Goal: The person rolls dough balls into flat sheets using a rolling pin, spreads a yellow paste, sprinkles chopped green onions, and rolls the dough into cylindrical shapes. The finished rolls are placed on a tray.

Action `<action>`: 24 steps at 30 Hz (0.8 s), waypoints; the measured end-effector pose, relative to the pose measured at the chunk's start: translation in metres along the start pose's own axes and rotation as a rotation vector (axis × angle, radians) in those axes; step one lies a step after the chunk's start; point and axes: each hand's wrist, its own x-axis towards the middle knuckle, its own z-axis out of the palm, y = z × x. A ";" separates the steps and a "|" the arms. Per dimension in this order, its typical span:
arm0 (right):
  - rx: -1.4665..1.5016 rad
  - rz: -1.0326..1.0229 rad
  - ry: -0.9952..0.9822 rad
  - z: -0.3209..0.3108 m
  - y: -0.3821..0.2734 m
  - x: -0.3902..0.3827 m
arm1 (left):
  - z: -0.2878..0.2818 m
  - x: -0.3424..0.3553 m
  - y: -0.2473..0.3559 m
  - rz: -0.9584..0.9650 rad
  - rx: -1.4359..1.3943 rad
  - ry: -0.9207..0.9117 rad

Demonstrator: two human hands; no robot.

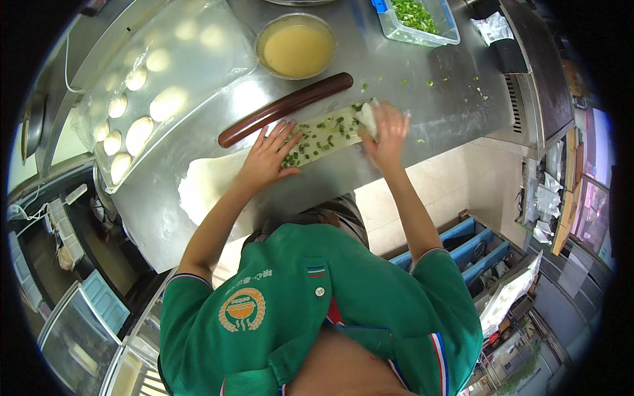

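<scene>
A long, thin strip of dough (323, 145) sprinkled with chopped green onion lies across the steel table, its floury, plain part (201, 185) stretching to the left. My left hand (267, 155) rests on it with fingers spread flat, partly over the onion. At the strip's right end my right hand (386, 135) grips the lifted, folded edge of the dough between thumb and fingers. Just beyond the strip lies a dark brown rolling pin (284, 109), set diagonally.
A bowl of yellowish liquid (296, 46) stands behind the pin. An open plastic box of chopped green onion (413, 20) is at the back right. On the left, several dough balls (139, 135) lie under plastic sheeting. A steel appliance (538, 86) borders the table on the right.
</scene>
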 end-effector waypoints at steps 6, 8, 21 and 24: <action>0.257 -0.193 -0.119 0.010 -0.049 -0.013 | -0.017 -0.076 -0.036 -0.099 0.056 -0.179; 0.018 -0.237 -0.083 0.010 -0.034 0.004 | -0.014 -0.098 -0.045 -0.136 0.038 -0.110; 0.206 -0.080 0.077 0.028 -0.037 0.015 | -0.006 -0.067 -0.006 -0.292 0.059 -0.143; 0.199 -0.217 -0.022 0.024 -0.073 0.003 | -0.016 -0.121 -0.018 -0.424 0.114 -0.156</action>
